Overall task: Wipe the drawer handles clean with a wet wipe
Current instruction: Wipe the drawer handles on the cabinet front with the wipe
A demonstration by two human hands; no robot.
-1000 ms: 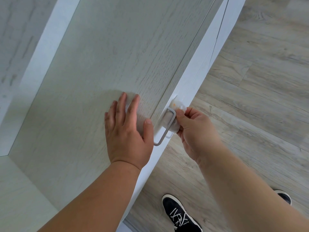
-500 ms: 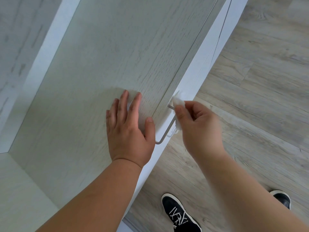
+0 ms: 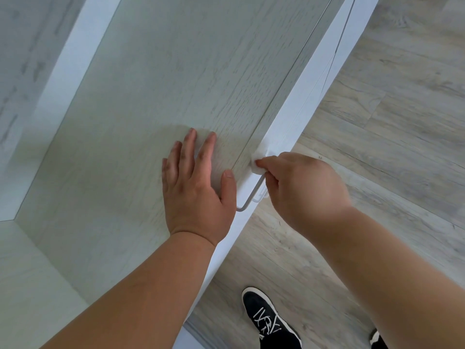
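Note:
A thin metal drawer handle (image 3: 251, 195) juts from the white drawer front (image 3: 297, 117) below the edge of the pale wood cabinet top (image 3: 156, 79). My right hand (image 3: 299, 187) pinches a small white wet wipe (image 3: 258, 167) against the handle's upper end, hiding that end. Only the handle's lower bar and corner show. My left hand (image 3: 196, 187) lies flat on the cabinet top just left of the handle, fingers straight and spread.
Grey wood-plank floor (image 3: 390, 122) lies to the right of the cabinet. My black shoe with white laces (image 3: 270, 321) stands near the cabinet's base, and a second shoe (image 3: 377, 340) shows at the bottom edge. A white wall strip (image 3: 65, 71) borders the cabinet top on the left.
My right hand has slid the wipe up the handle from its middle to its upper end. My left hand has stayed flat in the same place.

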